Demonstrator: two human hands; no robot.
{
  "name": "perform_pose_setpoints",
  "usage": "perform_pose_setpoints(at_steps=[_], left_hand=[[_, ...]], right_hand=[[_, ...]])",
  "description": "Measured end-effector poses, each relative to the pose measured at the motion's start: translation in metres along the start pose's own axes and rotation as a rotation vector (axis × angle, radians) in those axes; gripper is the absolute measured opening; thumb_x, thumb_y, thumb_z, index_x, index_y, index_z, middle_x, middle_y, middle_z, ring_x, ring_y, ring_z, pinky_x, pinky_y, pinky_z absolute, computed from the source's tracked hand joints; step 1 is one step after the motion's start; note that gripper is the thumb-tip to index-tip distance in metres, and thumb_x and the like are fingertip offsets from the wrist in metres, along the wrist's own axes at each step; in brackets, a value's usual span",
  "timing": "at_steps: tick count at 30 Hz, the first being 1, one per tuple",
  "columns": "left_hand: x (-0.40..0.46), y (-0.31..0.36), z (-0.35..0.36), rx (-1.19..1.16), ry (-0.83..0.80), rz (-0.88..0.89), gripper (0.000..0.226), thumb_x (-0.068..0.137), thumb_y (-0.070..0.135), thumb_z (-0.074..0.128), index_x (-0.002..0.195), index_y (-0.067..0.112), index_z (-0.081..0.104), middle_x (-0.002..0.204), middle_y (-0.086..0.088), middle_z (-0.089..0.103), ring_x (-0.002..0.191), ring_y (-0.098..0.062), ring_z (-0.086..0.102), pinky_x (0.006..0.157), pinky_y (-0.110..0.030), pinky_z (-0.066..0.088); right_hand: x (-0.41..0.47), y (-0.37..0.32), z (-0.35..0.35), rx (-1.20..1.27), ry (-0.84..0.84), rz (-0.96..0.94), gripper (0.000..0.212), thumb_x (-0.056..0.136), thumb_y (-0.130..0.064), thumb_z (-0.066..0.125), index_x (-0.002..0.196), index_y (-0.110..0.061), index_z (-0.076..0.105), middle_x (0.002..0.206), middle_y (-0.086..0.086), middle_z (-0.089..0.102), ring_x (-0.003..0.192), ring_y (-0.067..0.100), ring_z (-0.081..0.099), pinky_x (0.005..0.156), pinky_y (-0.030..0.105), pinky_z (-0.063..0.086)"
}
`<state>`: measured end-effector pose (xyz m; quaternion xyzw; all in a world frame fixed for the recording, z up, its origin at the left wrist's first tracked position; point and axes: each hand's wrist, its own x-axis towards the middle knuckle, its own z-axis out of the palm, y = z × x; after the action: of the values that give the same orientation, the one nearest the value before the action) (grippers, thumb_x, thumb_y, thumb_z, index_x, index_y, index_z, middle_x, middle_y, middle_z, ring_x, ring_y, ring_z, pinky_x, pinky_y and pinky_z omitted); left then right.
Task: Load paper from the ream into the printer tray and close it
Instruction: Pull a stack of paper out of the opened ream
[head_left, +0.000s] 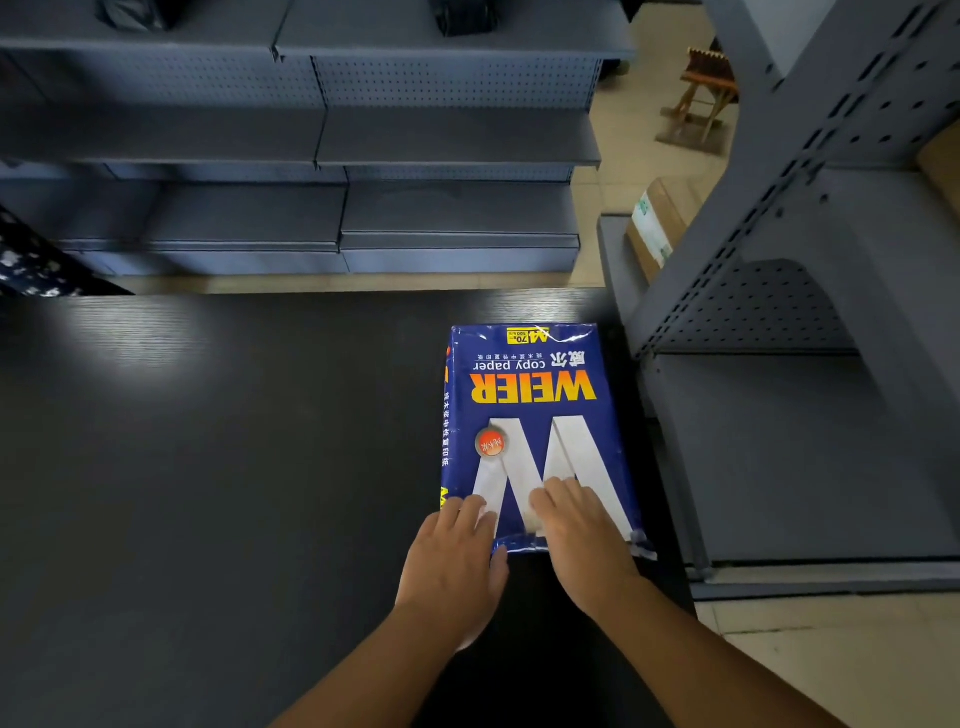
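A blue ream of copy paper with orange lettering and a big white W lies flat on the dark table, near its right edge. Its near end looks torn. My left hand grips the ream's near left corner, fingers on top and thumb at the near edge. My right hand lies on top of the ream's near end, fingers spread flat. No printer or tray is in view.
Grey metal shelving stands beyond the table. Another grey shelf unit stands close on the right. A cardboard box leans behind it and a small wooden stool stands on the tiled floor further back.
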<state>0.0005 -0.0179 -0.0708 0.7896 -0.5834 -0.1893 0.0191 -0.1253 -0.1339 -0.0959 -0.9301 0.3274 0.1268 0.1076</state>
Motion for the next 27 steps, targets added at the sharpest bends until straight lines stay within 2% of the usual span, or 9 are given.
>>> perform_pose_setpoints(at_steps=[2,7,10,14,17,19,21,23,27], left_hand=[[0.0,0.0,-0.001,0.0,0.0,-0.003,0.042,0.099,0.045,0.033,0.133,0.024,0.044,0.143,0.003,0.043,0.132,-0.016,0.036,0.107,-0.033,0.038],[-0.006,0.004,-0.002,0.001,-0.008,-0.02,0.045,0.099,0.047,0.034,0.135,0.023,0.045,0.146,0.003,0.043,0.134,-0.016,0.037,0.109,-0.033,0.038],[-0.01,0.007,-0.003,0.013,0.012,-0.034,0.046,0.098,0.047,0.031,0.132,0.022,0.048,0.142,0.003,0.047,0.13,-0.016,0.042,0.107,-0.033,0.04],[-0.015,0.009,-0.003,-0.025,0.014,-0.057,0.046,0.099,0.048,0.035,0.137,0.024,0.045,0.146,0.004,0.044,0.135,-0.015,0.036,0.11,-0.032,0.037],[-0.02,0.007,-0.003,-0.046,0.012,-0.079,0.048,0.098,0.051,0.037,0.139,0.027,0.041,0.148,0.005,0.041,0.138,-0.013,0.032,0.112,-0.031,0.036],[-0.024,0.007,-0.003,-0.038,0.013,-0.083,0.047,0.098,0.05,0.036,0.139,0.027,0.041,0.148,0.006,0.041,0.138,-0.013,0.032,0.112,-0.031,0.036],[-0.026,0.006,-0.005,-0.022,0.013,-0.089,0.047,0.099,0.05,0.034,0.139,0.027,0.041,0.148,0.005,0.041,0.138,-0.013,0.033,0.113,-0.032,0.034],[-0.029,0.003,-0.006,-0.029,0.002,-0.102,0.048,0.099,0.05,0.033,0.14,0.027,0.04,0.15,0.005,0.04,0.14,-0.014,0.032,0.114,-0.033,0.032],[-0.034,-0.002,-0.006,-0.056,0.007,-0.117,0.05,0.099,0.051,0.034,0.142,0.027,0.039,0.151,0.004,0.039,0.141,-0.014,0.03,0.115,-0.033,0.033]], right_hand=[[-0.006,-0.001,0.001,0.01,0.009,0.013,0.03,0.079,-0.023,0.082,0.101,-0.019,0.061,0.098,0.002,0.064,0.088,0.019,0.057,0.08,0.032,0.049],[-0.036,-0.006,0.001,0.019,-0.142,-0.07,0.031,0.098,-0.021,0.057,0.127,-0.01,0.053,0.13,0.012,0.054,0.122,0.029,0.049,0.102,0.039,0.035],[-0.066,-0.011,0.008,-0.02,-0.075,-0.119,0.039,0.085,-0.027,0.076,0.119,-0.012,0.063,0.123,0.011,0.063,0.115,0.026,0.058,0.1,0.039,0.043],[-0.087,-0.011,0.025,-0.011,-0.168,-0.126,0.041,0.094,-0.026,0.062,0.131,-0.01,0.053,0.134,0.014,0.055,0.124,0.031,0.049,0.106,0.043,0.037],[-0.091,-0.01,0.032,0.006,-0.1,-0.065,0.047,0.068,-0.033,0.089,0.109,-0.018,0.071,0.119,0.009,0.069,0.111,0.027,0.064,0.094,0.04,0.052],[-0.095,-0.012,0.04,0.139,-0.037,-0.04,0.037,0.077,-0.031,0.083,0.11,-0.02,0.072,0.126,0.004,0.066,0.119,0.022,0.06,0.101,0.034,0.047],[-0.096,-0.012,0.04,0.388,0.013,0.057,0.02,0.095,-0.027,0.062,0.113,-0.02,0.068,0.128,-0.005,0.062,0.121,0.009,0.055,0.105,0.025,0.044],[-0.093,-0.013,0.033,0.678,0.11,0.261,0.013,0.099,-0.029,0.054,0.104,-0.026,0.065,0.108,-0.01,0.068,0.102,0.002,0.063,0.091,0.024,0.054],[-0.073,-0.006,0.021,1.067,0.369,0.826,0.017,0.096,-0.031,0.06,0.111,-0.023,0.06,0.095,-0.003,0.066,0.087,0.016,0.068,0.061,0.024,0.052]])
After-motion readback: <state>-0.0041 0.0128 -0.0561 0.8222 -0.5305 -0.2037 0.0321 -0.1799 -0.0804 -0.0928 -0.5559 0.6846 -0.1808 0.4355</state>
